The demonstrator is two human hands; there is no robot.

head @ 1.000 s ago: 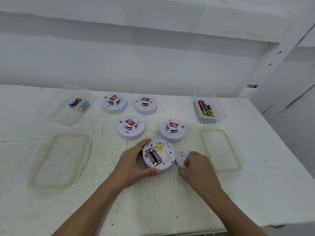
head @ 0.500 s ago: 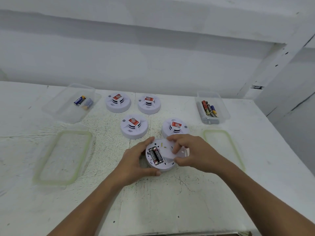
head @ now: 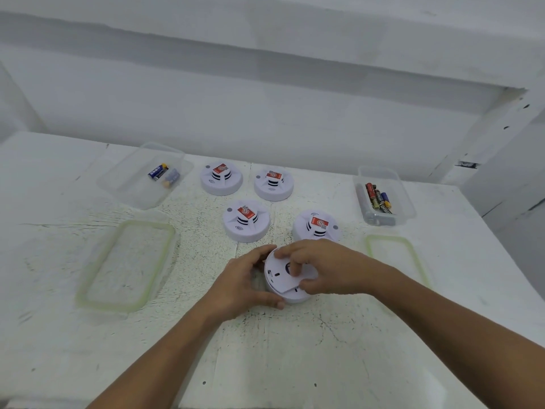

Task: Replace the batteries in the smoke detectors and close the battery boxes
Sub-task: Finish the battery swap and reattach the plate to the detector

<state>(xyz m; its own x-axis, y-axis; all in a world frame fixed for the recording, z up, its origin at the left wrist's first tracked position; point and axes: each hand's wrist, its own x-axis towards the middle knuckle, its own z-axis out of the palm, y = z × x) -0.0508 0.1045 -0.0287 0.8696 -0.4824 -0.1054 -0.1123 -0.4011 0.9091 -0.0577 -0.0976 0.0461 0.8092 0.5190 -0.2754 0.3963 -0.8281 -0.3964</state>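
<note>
Head view: the upturned smoke detector [head: 295, 299] lies near the middle of the tabletop [head: 295, 364], on the near-edge side of four other detectors [head: 246, 221] that stand face up in two rows. The battery cover [head: 281, 279] lies on the detector's back, directly under the right hand [head: 327, 268]. It is still slightly askew: its near-left edge casts a thin shadow, so it looks not yet seated.

The coming move turns on that edge. It sits to the left of the right hand's fingertips and toward the left hand [head: 244, 286], so the press or slide should probably go that way. I cannot tell the cover's long axis, as the fingers hide much of it.

The right hand reaches in from the right edge, palm down and wrist low. Its fingers are curled onto the cover, with the thumb at the near rim and one fingertip at the far rim, pinching it. The left hand cups the detector's left rim, with its fingers wrapped round the far side and thumb along the near side, gripping it steady.
</note>
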